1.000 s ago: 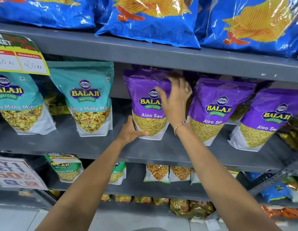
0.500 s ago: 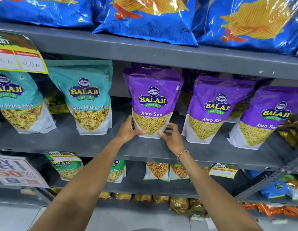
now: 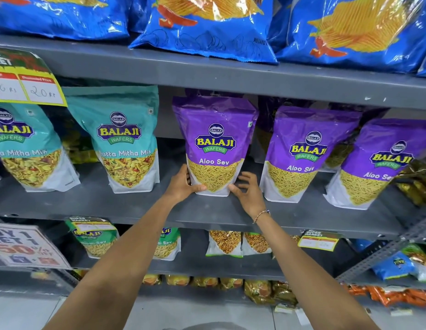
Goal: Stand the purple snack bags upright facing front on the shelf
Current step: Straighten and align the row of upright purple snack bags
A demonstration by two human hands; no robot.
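Three purple Aloo Sev bags stand on the grey middle shelf, fronts toward me. The left purple bag is upright. My left hand grips its lower left corner, thumb across the white base. My right hand rests at its lower right corner, thumb touching the base and fingers spread apart. The middle purple bag and the right purple bag lean to the right. More purple bags sit dark behind them.
Two teal Khatta Mitha Mix bags stand left of the purple ones. Blue chip bags overhang the upper shelf. A yellow price tag hangs at the left. Lower shelves hold small snack packs and a 50% sign.
My right hand came down from the top of the left purple bag to its lower right corner. The bag now stands straighter. My left hand stayed at the base.
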